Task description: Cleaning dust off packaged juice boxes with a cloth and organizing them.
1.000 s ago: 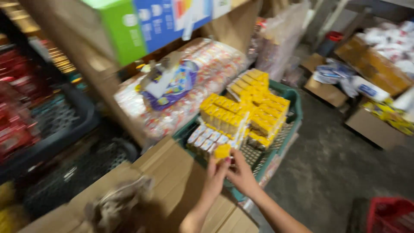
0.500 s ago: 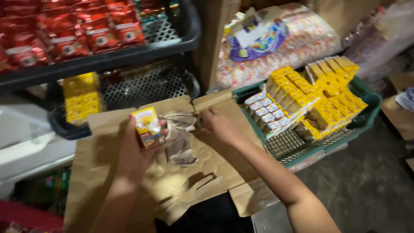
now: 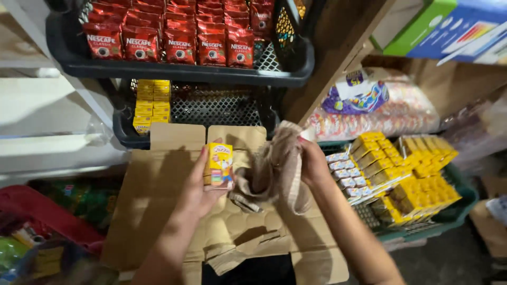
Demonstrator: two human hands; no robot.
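Juice carton [image 3: 220,165], small and yellow, sits upright in the left hand [image 3: 203,184], whose grip pinches it between thumb and fingers above the flattened cardboard box [image 3: 158,195]. The right hand [image 3: 311,163] has its grip closed on a crumpled brown cloth [image 3: 277,174]. Held so lightly, the carton could slip and drop onto the cardboard; the hanging cloth might catch the yellow cartons in the green crate [image 3: 454,211] just beside it. The cloth hides the right fingertips, and the blurred lower left corner is hard to make out.
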